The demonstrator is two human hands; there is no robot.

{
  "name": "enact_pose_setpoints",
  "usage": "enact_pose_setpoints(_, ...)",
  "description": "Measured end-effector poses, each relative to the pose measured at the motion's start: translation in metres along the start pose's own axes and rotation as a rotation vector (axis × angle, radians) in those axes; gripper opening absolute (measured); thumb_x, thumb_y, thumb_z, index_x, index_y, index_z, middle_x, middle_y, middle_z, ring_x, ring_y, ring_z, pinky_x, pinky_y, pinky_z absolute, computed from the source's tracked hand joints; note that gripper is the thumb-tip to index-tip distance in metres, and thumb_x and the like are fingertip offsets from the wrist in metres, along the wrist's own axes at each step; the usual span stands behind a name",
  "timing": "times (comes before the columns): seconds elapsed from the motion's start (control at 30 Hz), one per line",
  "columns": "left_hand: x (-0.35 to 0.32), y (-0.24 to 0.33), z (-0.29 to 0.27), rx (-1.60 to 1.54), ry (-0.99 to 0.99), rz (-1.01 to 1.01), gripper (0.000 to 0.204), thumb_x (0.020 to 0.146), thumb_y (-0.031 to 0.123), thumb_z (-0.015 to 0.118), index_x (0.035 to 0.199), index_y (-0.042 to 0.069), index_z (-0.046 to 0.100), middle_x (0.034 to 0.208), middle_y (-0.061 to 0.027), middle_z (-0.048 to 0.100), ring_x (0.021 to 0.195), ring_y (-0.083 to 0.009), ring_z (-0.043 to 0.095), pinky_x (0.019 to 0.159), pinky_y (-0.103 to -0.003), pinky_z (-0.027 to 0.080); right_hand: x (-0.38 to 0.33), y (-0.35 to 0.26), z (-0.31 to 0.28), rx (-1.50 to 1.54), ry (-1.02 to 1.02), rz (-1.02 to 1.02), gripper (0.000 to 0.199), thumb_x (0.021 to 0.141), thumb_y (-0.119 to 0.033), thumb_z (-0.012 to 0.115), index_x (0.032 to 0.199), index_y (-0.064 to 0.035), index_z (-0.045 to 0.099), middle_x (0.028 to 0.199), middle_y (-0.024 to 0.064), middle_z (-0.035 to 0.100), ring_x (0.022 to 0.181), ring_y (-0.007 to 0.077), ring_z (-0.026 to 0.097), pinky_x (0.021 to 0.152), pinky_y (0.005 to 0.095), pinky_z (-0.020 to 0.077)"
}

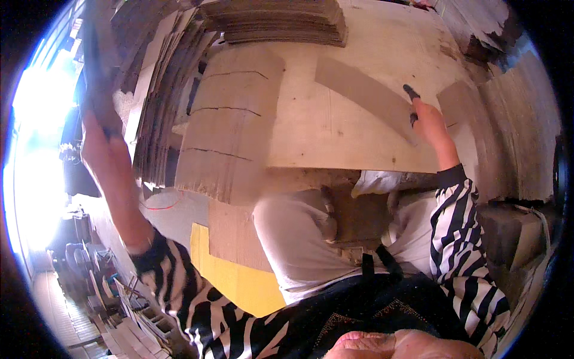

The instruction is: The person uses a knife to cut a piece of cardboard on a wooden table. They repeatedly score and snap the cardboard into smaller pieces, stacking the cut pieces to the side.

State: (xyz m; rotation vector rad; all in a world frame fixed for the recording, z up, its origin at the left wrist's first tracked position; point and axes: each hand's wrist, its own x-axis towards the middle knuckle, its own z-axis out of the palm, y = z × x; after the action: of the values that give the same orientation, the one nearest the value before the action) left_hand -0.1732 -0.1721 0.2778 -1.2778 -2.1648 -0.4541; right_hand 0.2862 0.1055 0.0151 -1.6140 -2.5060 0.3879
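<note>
My left hand is raised at the far left, its fingers closed round a long dark strip. That strip is blurred and in shadow, so its material is unclear. My right hand lies over the wooden table at the right, fingers apart, with black covers on two fingertips. It is beside the right end of a flat brown cardboard strip, which runs slantwise across the tabletop. Whether the fingers touch the strip is hard to see. Left of it lies a cardboard sheet with three dark cross lines.
A stack of flat cardboard stands at the table's back. More cardboard leans upright at the left and at the right. A yellow sheet lies below, beside my leg. Bright light comes from the far left.
</note>
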Motion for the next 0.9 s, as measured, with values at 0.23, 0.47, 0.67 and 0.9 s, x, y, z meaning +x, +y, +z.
enact_pose_setpoints(0.23,0.049,-0.128,0.173,0.481,-0.226,0.033,0.060,0.081,-0.001,0.050,0.137,0.018,0.047,0.118,-0.0190,0.058,0.104,-0.0368,0.060,0.089,-0.045,0.050,-0.001,0.011,0.017,-0.048,0.025,-0.129,0.025,0.082,-0.010,0.059,0.106,-0.0045,0.056,0.093,0.0204,0.064,0.092,0.0395,0.061,0.076,0.0497,0.0481)
enact_pose_setpoints(0.47,0.024,-0.080,0.168,0.378,-0.166,-0.076,0.057,0.077,0.009,0.062,0.133,0.012,0.051,0.130,-0.0164,0.054,0.113,-0.0369,0.057,0.093,-0.046,0.048,-0.008,-0.011,0.016,0.039,-0.002,-0.105,0.025,0.082,-0.010,0.058,0.106,-0.0043,0.055,0.092,0.0199,0.064,0.089,0.0401,0.061,0.074,0.0501,0.0479)
enact_pose_setpoints(0.67,-0.046,0.088,0.246,0.284,-0.361,0.062,0.034,0.073,0.030,0.066,0.099,0.008,0.067,0.119,-0.0100,0.057,0.112,-0.0299,0.054,0.091,-0.052,0.043,-0.008,-0.036,0.033,0.063,0.099,-0.337,0.028,0.077,-0.005,0.060,0.104,-0.0058,0.054,0.084,0.0203,0.062,0.084,0.0403,0.061,0.071,0.0498,0.0472)
enact_pose_setpoints(0.9,-0.076,0.123,0.324,0.385,-0.183,0.111,0.033,0.076,0.024,0.067,0.107,0.015,0.066,0.132,-0.0069,0.054,0.126,-0.0216,0.047,0.087,-0.052,0.044,-0.022,-0.023,0.041,0.032,0.004,-0.304,0.028,0.076,-0.005,0.058,0.104,-0.0076,0.055,0.084,0.0162,0.064,0.081,0.0391,0.063,0.066,0.0507,0.0480)
